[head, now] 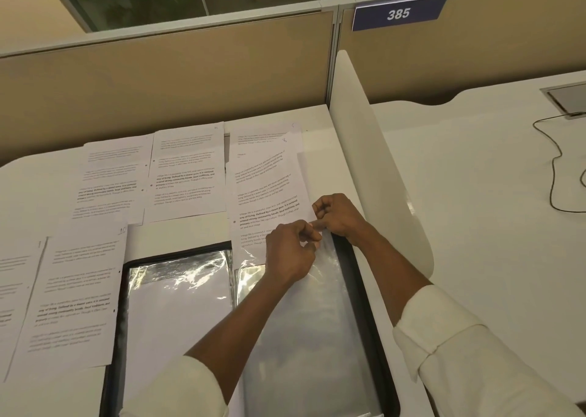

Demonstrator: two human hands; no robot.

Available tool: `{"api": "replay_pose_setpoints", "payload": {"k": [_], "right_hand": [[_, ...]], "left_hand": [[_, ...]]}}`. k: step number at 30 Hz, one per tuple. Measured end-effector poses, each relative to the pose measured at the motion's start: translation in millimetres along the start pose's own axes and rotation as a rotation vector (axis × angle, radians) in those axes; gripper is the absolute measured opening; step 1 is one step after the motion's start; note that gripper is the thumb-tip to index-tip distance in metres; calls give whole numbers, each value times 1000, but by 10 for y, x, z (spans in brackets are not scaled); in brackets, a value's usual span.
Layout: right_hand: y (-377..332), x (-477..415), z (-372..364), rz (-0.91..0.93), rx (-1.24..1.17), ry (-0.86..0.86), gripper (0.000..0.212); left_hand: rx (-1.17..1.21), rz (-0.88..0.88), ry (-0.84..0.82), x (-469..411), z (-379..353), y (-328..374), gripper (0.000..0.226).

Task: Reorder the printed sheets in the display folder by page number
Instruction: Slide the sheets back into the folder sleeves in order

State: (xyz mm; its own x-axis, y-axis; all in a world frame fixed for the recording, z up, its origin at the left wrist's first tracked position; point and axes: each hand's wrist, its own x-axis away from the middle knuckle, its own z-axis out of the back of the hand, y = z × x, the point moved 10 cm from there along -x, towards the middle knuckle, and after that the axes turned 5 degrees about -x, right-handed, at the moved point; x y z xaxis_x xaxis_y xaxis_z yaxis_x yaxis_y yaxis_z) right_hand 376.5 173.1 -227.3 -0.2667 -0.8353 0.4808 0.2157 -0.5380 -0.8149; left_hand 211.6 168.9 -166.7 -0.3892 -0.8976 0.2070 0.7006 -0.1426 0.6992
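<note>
On the white bench (177,232) the open black-rimmed display folder (360,277) lies flat. The left hand (290,253) and right hand (341,215) pinch the mouth of its clear plastic sleeve (310,321), apparently parting it for the white printed sheet (266,182).

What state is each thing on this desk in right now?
display folder, lying open.
right sleeve, top edge pinched up.
sheet marked 3, lower end under the sleeve's plastic, rest outside.
left hand, pinching the sleeve.
right hand, pinching the sleeve.
loose sheets, spread flat.
</note>
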Motion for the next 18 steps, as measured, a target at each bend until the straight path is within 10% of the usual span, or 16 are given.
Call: {"api": "replay_pose_setpoints", "payload": {"k": [18], "right_hand": [[-323, 73, -195, 5, 368, -386, 64]], "left_hand": [[113, 59, 37, 41, 4, -25, 13]]}}
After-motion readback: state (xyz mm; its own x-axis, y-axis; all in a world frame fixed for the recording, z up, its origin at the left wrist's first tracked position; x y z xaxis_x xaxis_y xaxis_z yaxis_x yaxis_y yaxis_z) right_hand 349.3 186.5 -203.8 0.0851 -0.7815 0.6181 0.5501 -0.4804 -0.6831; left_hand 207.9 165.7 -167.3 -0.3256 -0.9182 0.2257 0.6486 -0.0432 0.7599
